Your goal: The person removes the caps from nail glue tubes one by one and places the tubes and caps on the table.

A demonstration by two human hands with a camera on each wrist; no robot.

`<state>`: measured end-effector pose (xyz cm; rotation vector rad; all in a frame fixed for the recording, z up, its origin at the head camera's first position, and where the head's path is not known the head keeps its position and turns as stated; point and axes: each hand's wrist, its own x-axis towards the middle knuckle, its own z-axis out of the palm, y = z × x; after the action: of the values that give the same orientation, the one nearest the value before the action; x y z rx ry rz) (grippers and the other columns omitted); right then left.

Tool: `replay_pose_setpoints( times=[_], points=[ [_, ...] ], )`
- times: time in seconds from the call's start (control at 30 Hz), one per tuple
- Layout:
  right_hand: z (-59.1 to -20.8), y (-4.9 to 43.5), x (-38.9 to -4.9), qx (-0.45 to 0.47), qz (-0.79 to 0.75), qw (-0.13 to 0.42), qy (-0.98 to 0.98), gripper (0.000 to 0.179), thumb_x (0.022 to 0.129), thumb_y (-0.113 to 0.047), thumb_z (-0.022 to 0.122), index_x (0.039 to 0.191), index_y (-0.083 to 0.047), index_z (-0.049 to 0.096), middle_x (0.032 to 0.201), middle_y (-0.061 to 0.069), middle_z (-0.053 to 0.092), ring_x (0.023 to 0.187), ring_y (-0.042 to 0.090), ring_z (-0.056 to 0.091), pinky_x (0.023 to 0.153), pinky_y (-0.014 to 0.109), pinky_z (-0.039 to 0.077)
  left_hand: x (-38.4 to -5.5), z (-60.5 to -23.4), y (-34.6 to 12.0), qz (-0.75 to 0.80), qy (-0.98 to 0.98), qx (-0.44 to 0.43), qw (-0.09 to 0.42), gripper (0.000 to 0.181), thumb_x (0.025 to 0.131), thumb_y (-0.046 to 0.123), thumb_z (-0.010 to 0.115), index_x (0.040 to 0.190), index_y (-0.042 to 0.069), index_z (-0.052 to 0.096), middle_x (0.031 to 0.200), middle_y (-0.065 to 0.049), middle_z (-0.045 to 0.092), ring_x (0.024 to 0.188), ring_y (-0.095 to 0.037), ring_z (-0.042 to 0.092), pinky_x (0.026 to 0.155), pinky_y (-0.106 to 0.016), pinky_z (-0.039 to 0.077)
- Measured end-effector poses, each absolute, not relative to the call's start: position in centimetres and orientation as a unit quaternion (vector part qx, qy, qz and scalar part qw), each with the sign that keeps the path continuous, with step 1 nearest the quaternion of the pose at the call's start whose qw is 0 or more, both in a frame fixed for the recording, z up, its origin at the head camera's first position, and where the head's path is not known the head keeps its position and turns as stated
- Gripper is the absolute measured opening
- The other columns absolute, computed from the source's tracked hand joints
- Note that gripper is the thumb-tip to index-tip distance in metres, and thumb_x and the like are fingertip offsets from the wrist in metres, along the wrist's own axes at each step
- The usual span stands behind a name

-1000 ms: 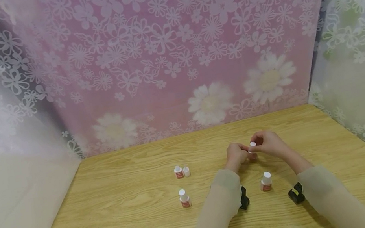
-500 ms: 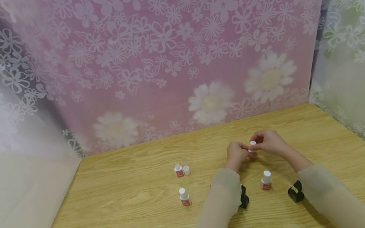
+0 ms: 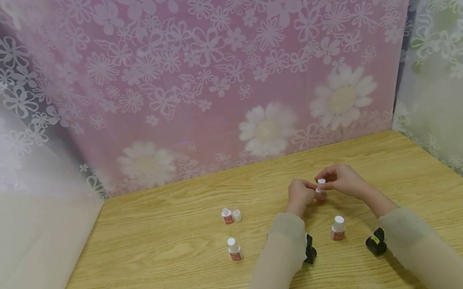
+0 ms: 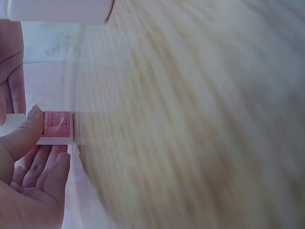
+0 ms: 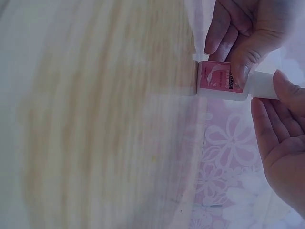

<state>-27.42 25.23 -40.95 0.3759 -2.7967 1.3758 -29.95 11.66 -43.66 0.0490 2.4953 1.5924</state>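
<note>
Over the right part of the wooden table, my left hand [image 3: 300,195] grips a small white bottle with a red-pink label [image 5: 215,78] by its body. My right hand [image 3: 343,182] pinches the white cap [image 5: 263,86] at the bottle's top. In the left wrist view the left thumb lies across the label [image 4: 58,125]. The right wrist view shows the cap against the bottle neck; whether it is fully screwed on I cannot tell. A similar capped bottle [image 3: 338,229] stands upright between my forearms.
To the left, a bottle without its white cap [image 3: 227,217] stands beside a loose cap [image 3: 237,216]. Nearer to me is another capped bottle [image 3: 235,251]. Black devices [image 3: 375,244] are at both wrists. A pink flowered curtain [image 3: 203,78] hangs behind the wooden table [image 3: 167,286].
Both hands stay at the bottle in nearly the same place. The right fingers at the cap have shifted slightly. The other bottles stand where they were.
</note>
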Motion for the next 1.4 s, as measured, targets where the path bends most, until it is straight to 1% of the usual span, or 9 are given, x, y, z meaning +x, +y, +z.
replay_pose_setpoints(
  times=[0.13,0.27,0.37,0.47,0.6,0.83,1.0,1.23,1.4],
  points=[
    [-41.05,25.19,-27.43,0.117,0.431,0.007,-0.895,0.033,0.081,-0.012,0.065,0.105,0.009,0.058,0.099,0.02,0.06,0.091,0.032,0.056,0.071,0.038,0.047,-29.98,-43.69,11.78,0.532,0.842,0.017,0.088,0.015,0.059,0.008,0.082,0.062,0.008,0.067,0.063,0.004,0.056,0.065,-0.008,0.048,0.058,-0.024,0.041],
    [-41.06,24.92,-27.46,0.106,0.398,0.037,-0.911,0.028,0.079,-0.015,0.068,0.096,0.005,0.059,0.089,0.014,0.061,0.082,0.028,0.057,0.065,0.036,0.046,-30.06,-43.8,11.82,0.53,0.843,0.015,0.088,0.015,0.06,0.01,0.082,0.06,0.007,0.066,0.063,0.005,0.056,0.064,-0.007,0.047,0.054,-0.023,0.04],
    [-40.94,24.64,-27.43,0.09,0.383,0.051,-0.918,0.024,0.077,-0.017,0.069,0.088,0.001,0.058,0.08,0.009,0.06,0.075,0.023,0.056,0.061,0.033,0.044,-30.09,-43.83,11.8,0.53,0.843,0.015,0.089,0.016,0.06,0.011,0.081,0.059,0.008,0.066,0.062,0.005,0.056,0.063,-0.007,0.047,0.053,-0.022,0.039],
    [-40.82,24.49,-27.36,0.084,0.385,0.053,-0.917,0.023,0.077,-0.017,0.07,0.086,0.001,0.058,0.078,0.007,0.059,0.073,0.022,0.055,0.059,0.032,0.044,-30.09,-43.84,11.81,0.529,0.844,0.016,0.09,0.015,0.061,0.011,0.081,0.06,0.008,0.066,0.062,0.005,0.057,0.063,-0.006,0.048,0.054,-0.022,0.04],
    [-40.66,24.46,-27.26,0.085,0.395,0.051,-0.913,0.024,0.077,-0.017,0.07,0.087,0.002,0.059,0.08,0.008,0.06,0.076,0.023,0.056,0.061,0.033,0.045,-30.05,-43.83,11.8,0.531,0.842,0.016,0.092,0.015,0.061,0.01,0.081,0.06,0.008,0.066,0.062,0.005,0.056,0.063,-0.007,0.047,0.053,-0.023,0.039],
    [-40.47,24.53,-27.16,0.091,0.419,0.031,-0.903,0.028,0.079,-0.015,0.067,0.095,0.006,0.059,0.086,0.011,0.061,0.082,0.026,0.057,0.065,0.034,0.046,-30.12,-43.8,11.74,0.534,0.84,0.015,0.092,0.015,0.061,0.008,0.081,0.062,0.008,0.066,0.064,0.004,0.055,0.064,-0.008,0.048,0.054,-0.024,0.04],
    [-40.55,24.66,-27.16,0.099,0.432,0.027,-0.896,0.025,0.081,-0.01,0.065,0.097,0.007,0.059,0.088,0.013,0.061,0.084,0.027,0.057,0.067,0.035,0.046,-30.05,-43.71,11.7,0.534,0.84,0.011,0.097,0.014,0.061,0.01,0.081,0.062,0.008,0.066,0.065,0.004,0.056,0.065,-0.009,0.05,0.056,-0.025,0.043],
    [-40.61,24.81,-27.12,0.101,0.448,0.013,-0.888,0.023,0.083,-0.005,0.061,0.102,0.008,0.059,0.096,0.019,0.06,0.09,0.031,0.057,0.072,0.039,0.046,-29.95,-43.6,11.76,0.534,0.84,0.01,0.1,0.014,0.062,0.01,0.08,0.065,0.008,0.067,0.066,0.003,0.056,0.065,-0.01,0.051,0.056,-0.026,0.043],
    [-40.62,24.84,-27.11,0.107,0.461,0.003,-0.881,0.024,0.084,-0.005,0.06,0.103,0.008,0.058,0.1,0.022,0.059,0.093,0.032,0.056,0.074,0.04,0.046,-30.03,-43.65,11.78,0.532,0.841,0.005,0.1,0.016,0.061,0.01,0.081,0.063,0.009,0.066,0.066,0.004,0.055,0.065,-0.009,0.049,0.057,-0.026,0.043]
  ],
)
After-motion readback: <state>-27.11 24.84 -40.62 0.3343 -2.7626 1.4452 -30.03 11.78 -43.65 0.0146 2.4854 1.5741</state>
